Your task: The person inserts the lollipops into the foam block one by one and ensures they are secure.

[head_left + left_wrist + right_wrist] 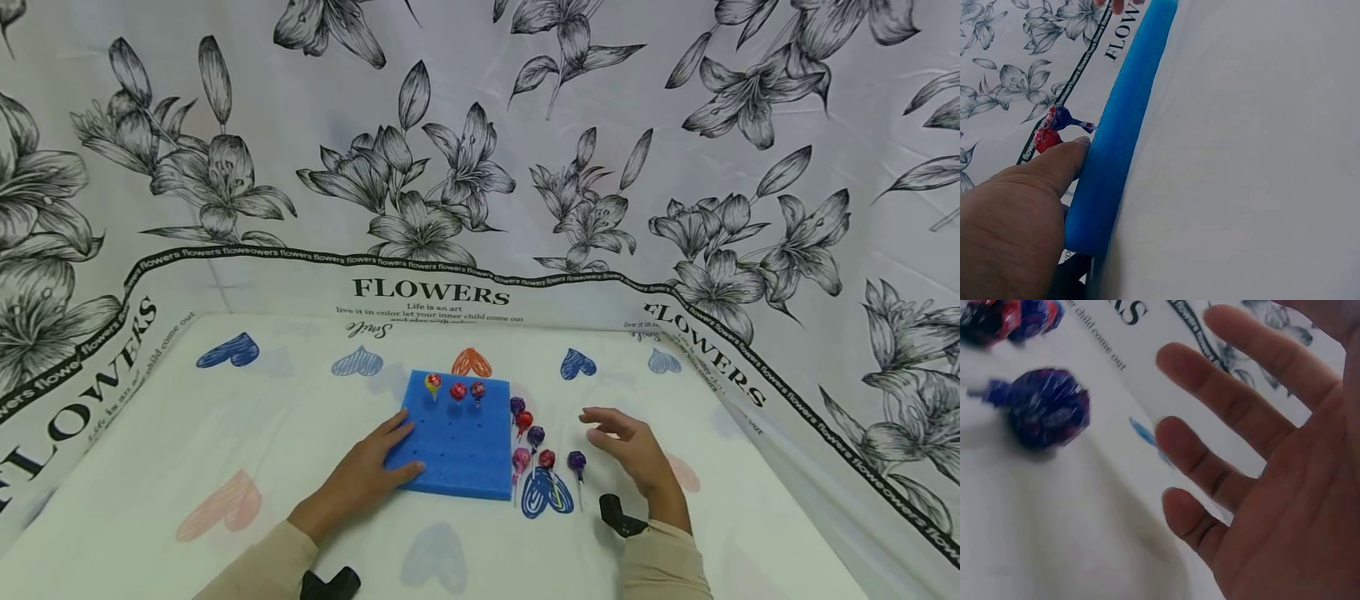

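Note:
A blue foam board point(465, 467) with rows of small holes lies on the cloth. Three wrapped lollipops stand upright along its far side: a yellow-and-red lollipop point(432, 382), a red lollipop point(458, 390) and a darker red lollipop point(478, 389). My left hand point(356, 475) rests on the board's left edge with fingers and thumb spread. To the right of the loose lollipops, my right hand point(637, 450) hovers with nothing in it. In the right wrist view its fingers are parted and a purple lollipop point(1050, 407) lies a short way off.
Several loose lollipops lie beside the board's right edge, among them a red lollipop point(524, 419), a pink lollipop point(521, 458) and a purple lollipop point(576, 461) farthest right. A white cloth point(315, 400) printed with hearts covers the table. A flower-printed curtain point(480, 242) hangs behind.

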The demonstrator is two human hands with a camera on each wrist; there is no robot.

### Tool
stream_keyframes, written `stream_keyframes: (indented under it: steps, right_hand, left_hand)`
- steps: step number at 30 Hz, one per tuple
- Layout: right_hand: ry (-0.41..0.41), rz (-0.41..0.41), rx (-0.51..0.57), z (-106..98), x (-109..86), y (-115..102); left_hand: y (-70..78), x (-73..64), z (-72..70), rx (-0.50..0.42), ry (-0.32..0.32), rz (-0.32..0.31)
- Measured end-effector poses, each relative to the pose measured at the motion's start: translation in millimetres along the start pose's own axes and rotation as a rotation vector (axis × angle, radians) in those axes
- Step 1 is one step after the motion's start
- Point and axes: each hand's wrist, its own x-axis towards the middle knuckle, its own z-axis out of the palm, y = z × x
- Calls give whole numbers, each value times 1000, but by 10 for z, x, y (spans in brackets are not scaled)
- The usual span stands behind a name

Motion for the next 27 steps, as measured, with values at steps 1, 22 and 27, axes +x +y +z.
stream_keyframes:
  steps: [1, 22, 27]
  right_hand:
    - [-34, 30, -20, 20, 6, 35]
    - [-144, 106, -266, 186, 70, 65]
    - [-78, 118, -285, 160, 60, 23]
  left_hand:
    - [-9, 0, 1, 0, 2, 0]
    - [0, -16, -23, -11, -3, -27]
    - [10, 9, 0, -4, -6, -21]
